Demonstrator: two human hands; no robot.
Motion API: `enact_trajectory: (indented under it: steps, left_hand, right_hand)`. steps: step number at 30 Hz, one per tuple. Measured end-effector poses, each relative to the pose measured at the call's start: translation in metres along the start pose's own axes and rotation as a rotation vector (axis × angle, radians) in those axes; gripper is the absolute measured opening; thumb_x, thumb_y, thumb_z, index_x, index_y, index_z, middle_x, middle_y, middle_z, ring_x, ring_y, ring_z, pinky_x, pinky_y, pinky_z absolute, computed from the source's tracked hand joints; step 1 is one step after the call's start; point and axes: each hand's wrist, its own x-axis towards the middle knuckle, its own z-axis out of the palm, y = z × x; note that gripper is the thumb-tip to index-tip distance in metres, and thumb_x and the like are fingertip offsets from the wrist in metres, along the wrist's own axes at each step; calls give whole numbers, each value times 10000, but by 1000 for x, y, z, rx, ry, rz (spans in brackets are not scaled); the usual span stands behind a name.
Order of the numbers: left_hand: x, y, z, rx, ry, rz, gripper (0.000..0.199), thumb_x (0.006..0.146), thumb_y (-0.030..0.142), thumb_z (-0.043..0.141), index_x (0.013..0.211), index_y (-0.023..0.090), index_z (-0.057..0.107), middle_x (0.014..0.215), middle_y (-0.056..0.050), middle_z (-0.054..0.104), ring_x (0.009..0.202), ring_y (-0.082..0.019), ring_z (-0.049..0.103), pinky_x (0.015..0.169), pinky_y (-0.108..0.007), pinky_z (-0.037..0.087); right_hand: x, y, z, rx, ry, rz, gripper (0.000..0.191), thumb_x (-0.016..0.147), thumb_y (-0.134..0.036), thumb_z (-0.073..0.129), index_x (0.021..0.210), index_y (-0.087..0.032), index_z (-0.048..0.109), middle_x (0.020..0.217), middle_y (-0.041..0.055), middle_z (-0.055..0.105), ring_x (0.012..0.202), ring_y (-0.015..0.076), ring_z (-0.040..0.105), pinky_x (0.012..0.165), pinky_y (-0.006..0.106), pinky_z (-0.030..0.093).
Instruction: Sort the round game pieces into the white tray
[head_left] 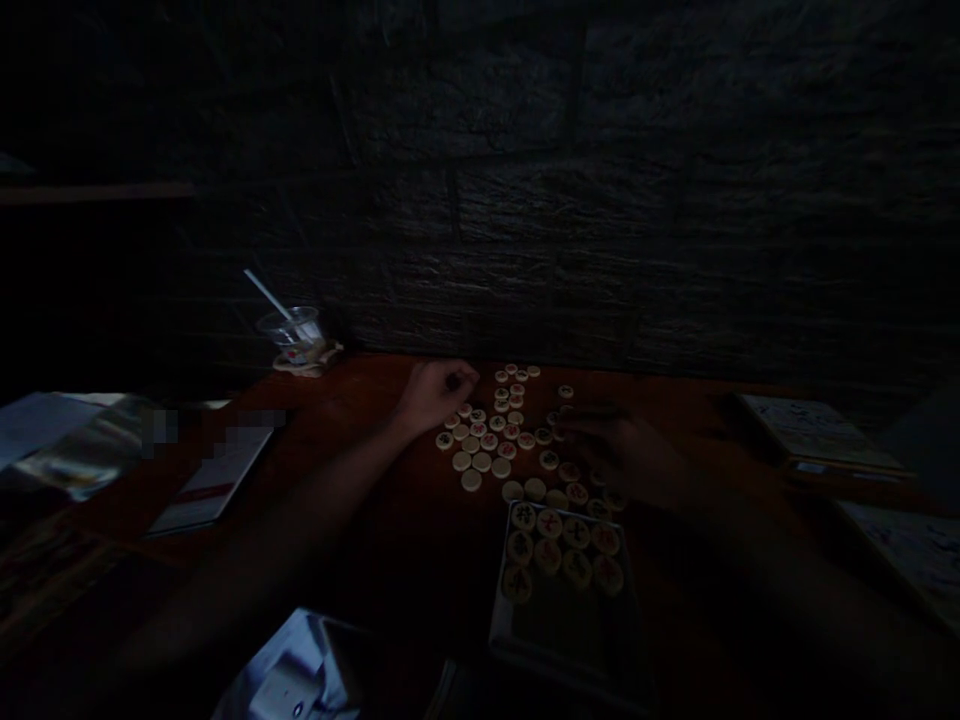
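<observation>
Round Chinese chess pieces (489,441) with red or dark characters, some blank side up, lie scattered over the wooden table. My left hand (437,393) rests at the left edge of the pieces, its fingers curled with the thumb and fingertips close together; anything between them is too dark to make out. Over the pieces on the right reaches my right hand (626,448), palm down, and its fingertips are lost in shadow. Nearer to me, a shallow rectangular box (559,635) holds several pieces in rows at its far end.
At the back left, a clear plastic cup (294,338) with a straw stands on a cloth. A booklet (214,480) lies on the left of the table (315,430). Flat boxes (817,430) lie at the right. Behind rises a dark brick wall (517,220).
</observation>
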Motion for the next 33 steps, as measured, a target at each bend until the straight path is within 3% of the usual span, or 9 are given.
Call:
enact_trajectory:
  steps: [9, 14, 21, 28, 33]
  left_hand:
    - [3, -11, -11, -35, 31, -21, 193, 887, 269, 598, 925, 201, 774, 936, -50, 800, 860, -194, 733, 787, -289, 539]
    - [4, -9, -15, -56, 23, -20, 204, 867, 239, 597, 941, 184, 779, 917, -59, 796, 838, -191, 730, 763, -283, 541]
    - [1, -4, -25, -147, -204, -2, 180, 799, 226, 660, 932, 183, 774, 853, -61, 784, 748, -172, 716, 669, -258, 529]
    - [-8, 21, -33, -159, -631, 41, 175, 793, 282, 734, 940, 213, 801, 909, -53, 793, 796, -177, 720, 648, -229, 511]
    - [-9, 14, -31, -129, -673, 29, 180, 768, 314, 768, 929, 256, 826, 889, -35, 793, 774, -187, 716, 629, -225, 498]
  right_hand:
    - [-2, -2, -1, -51, -38, -100, 316, 929, -122, 596, 1166, -221, 780, 1213, 83, 770, 1115, 244, 726, 950, 417, 614]
    - [-2, -6, -8, -49, -23, -59, 262, 923, -155, 611, 1089, -224, 801, 1130, 73, 796, 1005, 228, 755, 859, 362, 628]
    - [-5, -4, -15, -25, 21, 58, 307, 930, -197, 543, 1089, -236, 803, 1060, 54, 812, 872, 203, 775, 748, 309, 615]
    - [-8, 0, -24, 14, 140, 298, 286, 913, -227, 594, 1106, -206, 803, 988, 58, 818, 735, 201, 768, 654, 290, 601]
    - [-8, 3, -24, -23, 193, 304, 265, 907, -191, 611, 1079, -181, 812, 1053, 77, 813, 869, 231, 778, 779, 324, 613]
